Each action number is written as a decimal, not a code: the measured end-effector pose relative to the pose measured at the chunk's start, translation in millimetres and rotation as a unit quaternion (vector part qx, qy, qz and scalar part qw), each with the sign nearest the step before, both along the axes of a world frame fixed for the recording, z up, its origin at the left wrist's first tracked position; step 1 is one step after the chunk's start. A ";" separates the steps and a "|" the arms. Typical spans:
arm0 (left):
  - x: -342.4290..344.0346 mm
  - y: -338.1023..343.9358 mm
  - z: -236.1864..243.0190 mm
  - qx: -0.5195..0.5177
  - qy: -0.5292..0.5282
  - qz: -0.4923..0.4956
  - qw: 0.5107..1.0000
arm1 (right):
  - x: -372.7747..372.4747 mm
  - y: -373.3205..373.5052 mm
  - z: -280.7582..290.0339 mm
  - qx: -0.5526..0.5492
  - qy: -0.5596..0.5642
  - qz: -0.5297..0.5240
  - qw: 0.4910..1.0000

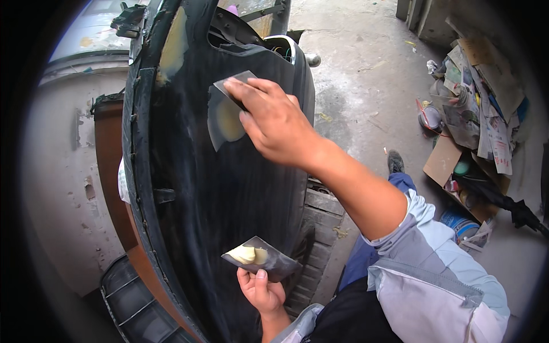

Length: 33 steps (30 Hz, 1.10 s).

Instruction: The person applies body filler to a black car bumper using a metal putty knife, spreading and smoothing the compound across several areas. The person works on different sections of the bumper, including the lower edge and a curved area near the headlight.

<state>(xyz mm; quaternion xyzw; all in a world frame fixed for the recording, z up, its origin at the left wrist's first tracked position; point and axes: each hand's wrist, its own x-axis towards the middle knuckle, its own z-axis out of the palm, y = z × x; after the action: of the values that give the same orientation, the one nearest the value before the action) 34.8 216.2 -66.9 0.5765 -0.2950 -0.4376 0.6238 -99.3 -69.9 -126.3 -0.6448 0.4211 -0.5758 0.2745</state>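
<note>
Floor: grey concrete floor (pixel 354 86), stained, with a heap of cardboard and paper scraps (pixel 477 120) along the right wall.
Work surface: a black car bumper (pixel 217 183) stands upright in front of the person, scuffed dull, with a pale filler patch (pixel 229 121) near its top.
Right hand (pixel 274 123): fingers flat and together, pressing a grey spreader (pixel 231 86) onto the bumper at the patch.
Left hand (pixel 262 290): curled under a dark mixing board (pixel 262 260), thumb on its edge.
Putty (pixel 246 254): yellowish lump on the board, below the right hand.
</note>
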 end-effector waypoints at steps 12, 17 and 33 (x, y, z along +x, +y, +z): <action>-1.4 4.0 -11.6 0.017 0.000 0.023 1.000 | 30.6 50.3 -1.1 -0.050 0.026 0.018 0.998; -7.5 -1.3 -10.8 0.016 -0.001 0.009 1.000 | 25.5 78.6 -20.4 -0.047 0.081 0.077 0.993; -4.0 7.4 -12.6 0.030 -0.018 0.029 0.999 | 17.0 11.1 -15.0 0.026 -0.046 0.043 0.998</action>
<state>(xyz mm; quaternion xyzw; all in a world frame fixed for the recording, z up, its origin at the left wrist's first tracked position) 30.8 223.5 -79.5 0.6111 -0.2763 -0.4170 0.6134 -82.4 -58.8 -141.3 -0.6277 0.3947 -0.5816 0.3345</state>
